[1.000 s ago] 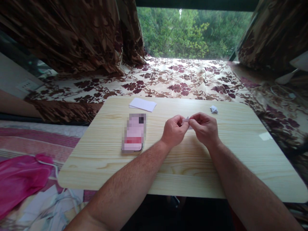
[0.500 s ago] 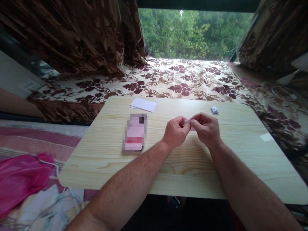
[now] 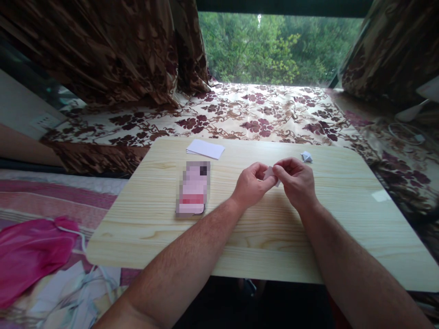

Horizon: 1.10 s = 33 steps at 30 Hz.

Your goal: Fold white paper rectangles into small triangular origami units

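Note:
A small piece of white paper (image 3: pixel 269 173) is pinched between both hands above the middle right of the table. My left hand (image 3: pixel 252 183) is closed on its left side, thumb pointing toward the right. From the other side, my right hand (image 3: pixel 295 182) grips it between thumb and forefinger. My fingers cover much of the paper, so its full shape is hidden. Just beyond my right hand lies a small folded paper piece (image 3: pixel 306 156). A stack of white paper strips (image 3: pixel 206 149) rests near the far edge, to the left.
A pink phone (image 3: pixel 194 187), blurred by pixels, lies left of my hands on the wooden table (image 3: pixel 137 228). A pink bag (image 3: pixel 34 256) and loose papers (image 3: pixel 58 290) are on the bed at left. Patterned cloth (image 3: pixel 257 109) covers the window ledge.
My left thumb has shifted slightly right, and the paper has turned so that more of its face shows between my hands. Both hands keep hold of it.

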Available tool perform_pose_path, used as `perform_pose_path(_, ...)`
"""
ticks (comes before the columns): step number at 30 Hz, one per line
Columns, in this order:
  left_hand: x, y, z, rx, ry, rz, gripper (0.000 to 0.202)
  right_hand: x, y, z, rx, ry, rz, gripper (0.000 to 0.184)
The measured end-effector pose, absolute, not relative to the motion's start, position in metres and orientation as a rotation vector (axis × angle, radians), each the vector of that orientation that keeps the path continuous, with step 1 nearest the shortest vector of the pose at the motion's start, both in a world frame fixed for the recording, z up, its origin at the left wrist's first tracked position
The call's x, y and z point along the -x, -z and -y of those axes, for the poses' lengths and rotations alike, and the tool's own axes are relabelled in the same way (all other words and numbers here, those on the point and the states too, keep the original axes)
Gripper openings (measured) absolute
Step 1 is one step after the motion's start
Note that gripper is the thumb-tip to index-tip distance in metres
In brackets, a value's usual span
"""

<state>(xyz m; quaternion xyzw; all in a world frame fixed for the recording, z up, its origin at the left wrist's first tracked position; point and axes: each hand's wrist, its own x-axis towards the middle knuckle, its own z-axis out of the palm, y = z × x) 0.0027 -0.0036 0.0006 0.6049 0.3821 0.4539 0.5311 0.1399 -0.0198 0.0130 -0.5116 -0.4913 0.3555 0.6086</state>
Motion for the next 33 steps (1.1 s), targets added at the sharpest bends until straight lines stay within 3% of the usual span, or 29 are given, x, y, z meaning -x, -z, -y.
perform_pose_path(8,-0.001,-0.003,-0.004,-1.16,-1.136,-0.907,0.024,-0.141,-0.009,0.017,1.161,-0.82,1.144,0.016)
perform_pose_path(14,-0.001,-0.001,-0.007,-1.161,-1.196,-0.888,0.021,-0.139,-0.014,0.019,1.151,-0.891,1.171,0.033)
perform_pose_path(23,-0.001,-0.003,-0.004,-1.186,-1.233,-0.816,0.027,-0.14,-0.012,0.019,1.16,-0.878,1.201,0.019)
perform_pose_path(33,0.0,-0.003,-0.003,-1.248,-1.166,-0.825,0.016,-0.139,-0.014,0.019,1.12,-0.921,1.177,0.007)
